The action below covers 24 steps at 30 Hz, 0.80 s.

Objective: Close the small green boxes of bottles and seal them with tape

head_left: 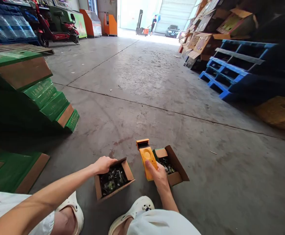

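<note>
My left hand [105,165] grips the top back edge of a small open cardboard box [98,188] on the floor in front of me. Inside it lie dark items in shiny clear wrapping [113,179]; some green shows among them. In my right hand [159,174] is a yellow hand-held tool [146,156] with a round raised disc and a wide head with a dark slot; its exact kind I cannot make out. My thumb rests on its face. Just behind this hand stands a second open box [178,163], flaps up, with similar dark wrapped contents, partly hidden by the hand.
Green cartons [52,101] are stacked on my left, with another green carton [12,173] nearer. Blue pallets [230,73] and piled cardboard boxes [201,45] stand on the right. A red scooter [56,29], a forklift [140,27] and a person [154,23] are farther back.
</note>
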Each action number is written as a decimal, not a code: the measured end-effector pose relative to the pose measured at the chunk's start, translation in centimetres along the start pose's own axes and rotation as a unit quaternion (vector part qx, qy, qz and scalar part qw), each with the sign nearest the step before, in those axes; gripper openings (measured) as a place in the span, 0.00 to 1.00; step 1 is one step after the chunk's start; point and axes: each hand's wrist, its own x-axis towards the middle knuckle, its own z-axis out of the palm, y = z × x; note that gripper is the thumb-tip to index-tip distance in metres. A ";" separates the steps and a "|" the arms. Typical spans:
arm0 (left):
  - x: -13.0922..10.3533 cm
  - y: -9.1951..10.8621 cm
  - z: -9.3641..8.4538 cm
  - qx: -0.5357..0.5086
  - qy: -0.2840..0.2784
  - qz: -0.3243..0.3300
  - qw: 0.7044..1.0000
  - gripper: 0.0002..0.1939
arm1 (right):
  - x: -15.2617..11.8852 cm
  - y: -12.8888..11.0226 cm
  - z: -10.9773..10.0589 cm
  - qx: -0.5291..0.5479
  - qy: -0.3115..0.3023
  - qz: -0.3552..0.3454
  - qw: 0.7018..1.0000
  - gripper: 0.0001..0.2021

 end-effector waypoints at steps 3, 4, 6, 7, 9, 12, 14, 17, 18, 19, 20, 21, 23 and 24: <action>0.3 -3.7 1.0 -0.073 0.005 0.027 0.997 0.31 | 2.0 2.4 1.4 -0.119 -0.003 0.008 0.993 0.29; -0.1 -5.2 1.2 -0.130 0.026 0.034 0.991 0.31 | 2.5 3.0 1.8 -0.170 -0.009 0.013 0.985 0.26; -1.4 -8.3 2.2 -0.244 0.103 0.008 0.964 0.33 | 3.3 4.0 2.7 -0.287 -0.026 0.023 0.957 0.20; -2.3 -9.7 3.2 -0.289 0.157 -0.035 0.944 0.35 | 3.6 4.4 3.3 -0.348 -0.033 0.026 0.937 0.18; -4.1 -11.5 6.1 -0.346 0.220 -0.167 0.897 0.41 | 4.0 5.2 4.6 -0.447 -0.043 0.028 0.893 0.17; -5.2 -11.3 12.0 -0.469 0.161 -0.266 0.827 0.57 | 3.8 6.1 6.3 -0.500 -0.064 0.031 0.863 0.19; -4.4 -9.4 15.0 -0.556 0.177 -0.218 0.783 0.66 | 3.4 6.6 7.0 -0.498 -0.071 0.036 0.864 0.20; -2.4 -6.6 16.3 -0.612 0.214 -0.190 0.737 0.69 | 2.3 7.2 7.4 -0.505 -0.067 0.035 0.860 0.20; -1.9 -6.0 16.1 -0.618 0.219 -0.194 0.730 0.69 | 1.9 7.3 7.4 -0.508 -0.064 0.034 0.858 0.20; -1.5 -5.6 15.7 -0.620 0.222 -0.199 0.726 0.69 | 1.6 7.4 7.5 -0.507 -0.062 0.034 0.859 0.20; -1.2 -5.5 15.1 -0.618 0.223 -0.204 0.726 0.68 | 1.3 7.4 7.5 -0.504 -0.058 0.037 0.861 0.19; -1.1 -5.5 14.6 -0.613 0.224 -0.206 0.729 0.66 | 1.1 7.5 7.5 -0.498 -0.054 0.043 0.864 0.19; -1.1 -5.7 13.7 -0.592 0.231 -0.200 0.746 0.59 | 0.8 7.9 7.5 -0.486 -0.044 0.055 0.871 0.18; -1.1 -5.9 13.3 -0.574 0.239 -0.194 0.759 0.54 | 0.6 8.3 7.5 -0.481 -0.038 0.053 0.874 0.17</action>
